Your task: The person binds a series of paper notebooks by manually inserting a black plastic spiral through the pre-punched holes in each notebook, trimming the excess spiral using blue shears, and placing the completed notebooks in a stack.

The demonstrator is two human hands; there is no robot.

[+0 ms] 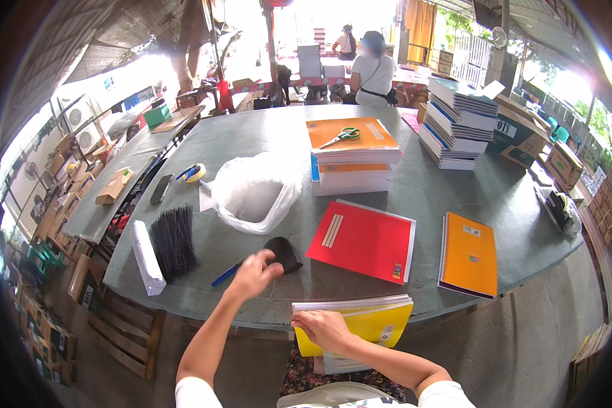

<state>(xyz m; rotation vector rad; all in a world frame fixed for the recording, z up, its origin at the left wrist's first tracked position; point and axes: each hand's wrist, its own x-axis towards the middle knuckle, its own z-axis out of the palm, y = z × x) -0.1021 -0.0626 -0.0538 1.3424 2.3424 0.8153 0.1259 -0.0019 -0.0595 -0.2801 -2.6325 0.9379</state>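
Two hands are busy at the near edge of the big grey table [455, 197]. Your left hand [253, 273] reaches out over the table, and its fingers pinch the black spiral coil [283, 253], which lies just in front of you beside the red notebook [362, 241]. A blue pen [226, 274] lies right next to that hand. Your right hand [324, 329] is closed on the top edge of a yellow notebook [374, 325], gripping it where the pages meet. That yellow notebook sits on a small stack at the table's edge, close to your lap. An orange notebook [468, 255] lies to the right of the red one, a little apart. Farther left you see a bunch of black coils [173, 241] and a white wrapped roll [146, 257] side by side. A white plastic bag [255, 194] stands open behind the coil. Green scissors [342, 135] rest on a pile of notebooks [352, 160] in the middle, and a taller pile [457, 122] is far off to the right. A roll of tape [194, 173] lies near the bag. A person [374, 71] sits at the far side with their back to you.
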